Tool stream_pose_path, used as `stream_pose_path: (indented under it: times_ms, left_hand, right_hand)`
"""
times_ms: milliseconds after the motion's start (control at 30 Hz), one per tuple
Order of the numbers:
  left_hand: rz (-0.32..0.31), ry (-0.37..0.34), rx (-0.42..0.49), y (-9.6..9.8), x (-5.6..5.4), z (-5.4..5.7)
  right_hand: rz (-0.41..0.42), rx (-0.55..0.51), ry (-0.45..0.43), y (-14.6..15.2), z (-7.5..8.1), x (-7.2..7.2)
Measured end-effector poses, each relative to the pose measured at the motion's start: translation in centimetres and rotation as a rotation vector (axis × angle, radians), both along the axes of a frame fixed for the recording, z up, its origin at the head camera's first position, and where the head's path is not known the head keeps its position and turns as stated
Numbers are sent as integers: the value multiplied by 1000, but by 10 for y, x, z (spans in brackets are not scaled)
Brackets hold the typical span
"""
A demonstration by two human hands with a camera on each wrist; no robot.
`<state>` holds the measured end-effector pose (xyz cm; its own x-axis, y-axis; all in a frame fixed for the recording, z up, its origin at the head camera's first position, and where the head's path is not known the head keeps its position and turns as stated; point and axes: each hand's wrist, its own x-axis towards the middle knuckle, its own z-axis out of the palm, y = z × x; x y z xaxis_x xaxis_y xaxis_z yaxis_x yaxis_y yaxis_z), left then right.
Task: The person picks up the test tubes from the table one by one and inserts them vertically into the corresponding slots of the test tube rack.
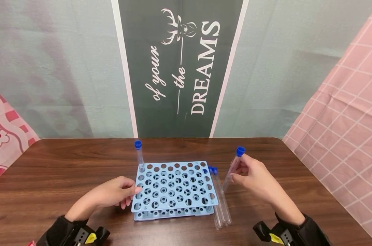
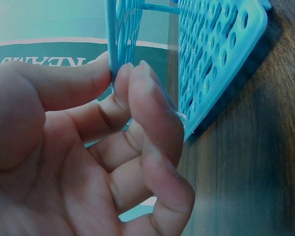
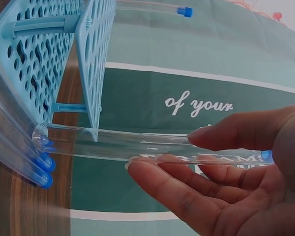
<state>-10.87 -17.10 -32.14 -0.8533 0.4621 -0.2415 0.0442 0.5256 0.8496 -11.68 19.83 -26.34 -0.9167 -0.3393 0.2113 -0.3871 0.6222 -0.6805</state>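
the right hand (image 1: 253, 173) pinches a tilted, blue-capped tube (image 1: 231, 172) right of the rack (image 1: 175, 189); the left hand (image 1: 118, 192) pinches the rack's edge. the cloth (image 1: 173, 127) behind reads "of your", "the", "dreams".

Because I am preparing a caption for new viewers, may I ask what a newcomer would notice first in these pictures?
Probably the light-blue rack in the middle of the brown table, its left edge pinched by the left hand, a blue-capped tube standing in its far left corner. Next, perhaps, the right hand, holding another blue-capped tube aslant, right of the rack. Behind the table, the dark panel with white lettering also catches the eye.
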Motion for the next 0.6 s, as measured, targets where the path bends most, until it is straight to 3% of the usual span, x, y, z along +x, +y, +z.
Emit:
stream_pose_path:
  times_ms: [600]
  left_hand:
    - [2,17,-11,0,1,1]
  right_hand:
    - [23,-40,-38,-6,12,-6]
